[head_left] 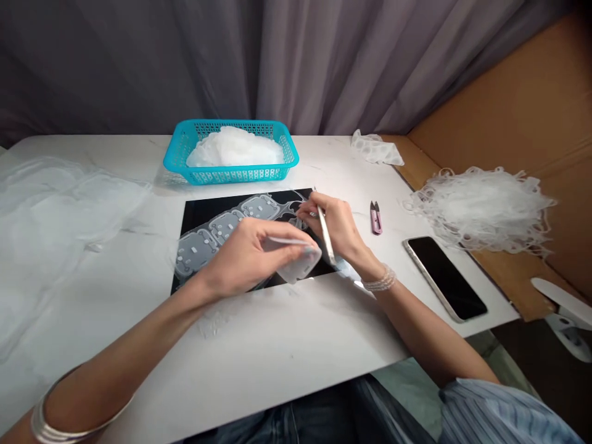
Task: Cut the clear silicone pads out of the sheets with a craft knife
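My left hand [250, 256] pinches a thin, translucent plastic-like piece [296, 269] between thumb and fingers, tilted above the black mat [197, 213]. My right hand [341, 227] is closed around a slim, white pen-like tool [325, 235], which slants with its thin end pointing away from me. The fingertips of that hand are near some clear strands at the mat's far right part; whether they grip them, I cannot tell. On the mat lies a translucent moulded sheet [226, 227] with rounded panels and small raised bits, partly covered by my left hand.
A blue basket [235, 174] holding white translucent material stands at the back. Clear sheeting [60, 228] spreads over the left. To the right lie pink snips [376, 219], a phone [446, 277], a tangled heap of clear strips [485, 209] and a crumpled translucent piece [377, 149].
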`<state>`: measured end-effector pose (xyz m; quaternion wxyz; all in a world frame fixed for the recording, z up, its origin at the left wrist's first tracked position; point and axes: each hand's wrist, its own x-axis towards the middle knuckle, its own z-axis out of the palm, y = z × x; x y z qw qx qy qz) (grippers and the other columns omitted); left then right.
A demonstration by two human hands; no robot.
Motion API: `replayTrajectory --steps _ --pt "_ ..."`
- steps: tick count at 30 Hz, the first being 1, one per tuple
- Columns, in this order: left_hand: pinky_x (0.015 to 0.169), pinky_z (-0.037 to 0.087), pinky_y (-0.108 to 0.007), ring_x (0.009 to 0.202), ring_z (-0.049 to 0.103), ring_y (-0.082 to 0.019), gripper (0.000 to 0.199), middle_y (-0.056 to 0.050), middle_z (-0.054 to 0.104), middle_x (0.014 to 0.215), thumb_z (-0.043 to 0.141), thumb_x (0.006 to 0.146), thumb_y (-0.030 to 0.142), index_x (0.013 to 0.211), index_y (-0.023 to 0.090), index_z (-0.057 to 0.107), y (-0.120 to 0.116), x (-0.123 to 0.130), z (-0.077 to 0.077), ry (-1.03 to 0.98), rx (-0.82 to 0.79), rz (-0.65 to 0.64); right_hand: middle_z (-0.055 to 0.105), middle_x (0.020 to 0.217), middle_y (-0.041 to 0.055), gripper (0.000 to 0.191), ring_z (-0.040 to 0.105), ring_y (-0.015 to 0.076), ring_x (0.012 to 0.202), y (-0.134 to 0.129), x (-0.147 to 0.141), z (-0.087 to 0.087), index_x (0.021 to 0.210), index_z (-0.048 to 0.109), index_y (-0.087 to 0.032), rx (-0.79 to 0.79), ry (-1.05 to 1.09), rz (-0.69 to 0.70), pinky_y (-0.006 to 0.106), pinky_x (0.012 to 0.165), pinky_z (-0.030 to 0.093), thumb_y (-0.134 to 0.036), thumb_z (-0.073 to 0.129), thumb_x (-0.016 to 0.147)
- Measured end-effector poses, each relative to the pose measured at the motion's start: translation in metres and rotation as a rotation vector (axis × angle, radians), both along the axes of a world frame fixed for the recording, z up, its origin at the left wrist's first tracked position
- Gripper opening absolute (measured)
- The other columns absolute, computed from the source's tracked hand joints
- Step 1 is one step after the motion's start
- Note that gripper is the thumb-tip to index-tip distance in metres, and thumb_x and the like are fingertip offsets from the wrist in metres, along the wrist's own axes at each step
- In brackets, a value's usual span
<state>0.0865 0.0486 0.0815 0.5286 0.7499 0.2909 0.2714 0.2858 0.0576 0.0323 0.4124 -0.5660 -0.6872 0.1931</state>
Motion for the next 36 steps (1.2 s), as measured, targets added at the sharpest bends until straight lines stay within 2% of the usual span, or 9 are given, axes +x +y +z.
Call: replayTrajectory --steps 2,4,8,11,16,22,26,30,36 --pt "0.066 0.054 -0.025 0.076 0.069 -0.017 0.016 -0.001 0.077 0.088 0.07 0.086 0.035 0.09 0.022 0.08 -0.003 -0.002 0.003 -0.036 -0.074 0.116 0.067 0.077 0.0016 0.03 0.069 0.0223 0.084 -0.008 0.003 0.013 0.069 0.037 -0.024 0.015 0.085 -0.02 0.031 0.072 0.045 -0.017 0.063 0.083" --pt "0.066 0.056 -0.025 0.079 0.07 -0.018 0.019 -0.001 0.077 0.094 0.07 0.086 0.038 0.093 0.023 0.079 -0.005 -0.005 0.004 -0.057 -0.093 0.162 0.068 0.078 0.0027 0.036 0.072 0.0255 0.091 -0.023 0.001 0.029 0.069 0.035 -0.025 0.018 0.204 -0.028 0.033 0.073 0.048 -0.024 0.067 0.086" --pt "0.073 0.056 -0.025 0.091 0.07 -0.02 0.018 0.0 0.077 0.101 0.068 0.089 0.038 0.097 0.027 0.079 -0.013 -0.009 0.011 -0.082 -0.022 0.233 0.071 0.074 0.0016 0.042 0.073 0.0244 0.078 -0.057 -0.015 0.056 0.068 0.033 -0.026 0.0 0.461 0.033 0.036 0.065 0.052 -0.032 0.068 0.09" --pt "0.075 0.056 -0.026 0.092 0.07 -0.021 0.017 0.0 0.077 0.097 0.069 0.087 0.039 0.098 0.028 0.078 -0.02 -0.011 0.017 -0.063 0.042 0.319 0.076 0.078 0.0006 0.048 0.073 0.0231 0.073 -0.072 -0.026 0.066 0.065 0.031 -0.026 0.029 0.502 0.056 0.037 0.062 0.054 -0.026 0.075 0.085" --pt "0.073 0.055 -0.027 0.091 0.068 -0.02 0.014 0.001 0.075 0.095 0.071 0.086 0.04 0.093 0.031 0.079 -0.03 -0.008 0.021 -0.123 0.03 0.372 0.079 0.082 -0.0023 0.05 0.074 0.0224 0.072 -0.078 -0.032 0.069 0.063 0.03 -0.026 0.087 0.584 0.055 0.038 0.062 0.058 -0.016 0.074 0.084" --pt "0.074 0.057 -0.029 0.091 0.068 -0.021 0.013 0.001 0.075 0.096 0.072 0.085 0.041 0.089 0.03 0.077 -0.035 -0.004 0.017 -0.241 -0.198 0.392 0.079 0.079 -0.0014 0.05 0.076 0.0264 0.078 -0.081 -0.034 0.07 0.062 0.032 -0.027 0.082 0.689 0.047 0.042 0.064 0.06 -0.013 0.076 0.081" --pt "0.066 0.057 -0.028 0.083 0.069 -0.02 0.013 0.001 0.075 0.091 0.073 0.084 0.042 0.086 0.03 0.076 -0.038 -0.002 0.02 -0.252 -0.329 0.37 0.078 0.077 -0.0012 0.049 0.076 0.0276 0.081 -0.083 -0.035 0.07 0.061 0.034 -0.027 0.088 0.703 0.034 0.044 0.069 0.062 -0.016 0.078 0.08" --pt "0.066 0.058 -0.028 0.081 0.07 -0.02 0.012 0.001 0.074 0.086 0.075 0.08 0.042 0.08 0.03 0.075 -0.039 0.002 0.025 -0.293 -0.417 0.369 0.078 0.076 -0.0014 0.048 0.076 0.0281 0.082 -0.085 -0.036 0.07 0.061 0.036 -0.027 0.098 0.705 0.039 0.046 0.071 0.063 -0.016 0.078 0.081" --pt "0.059 0.055 -0.023 0.071 0.066 -0.015 0.007 0.003 0.07 0.078 0.08 0.076 0.034 0.078 0.031 0.074 -0.039 0.004 0.026 -0.409 -0.591 0.361 0.078 0.077 -0.0024 0.049 0.076 0.0279 0.083 -0.085 -0.036 0.069 0.062 0.034 -0.027 0.088 0.723 0.031 0.044 0.069 0.062 -0.014 0.078 0.081"
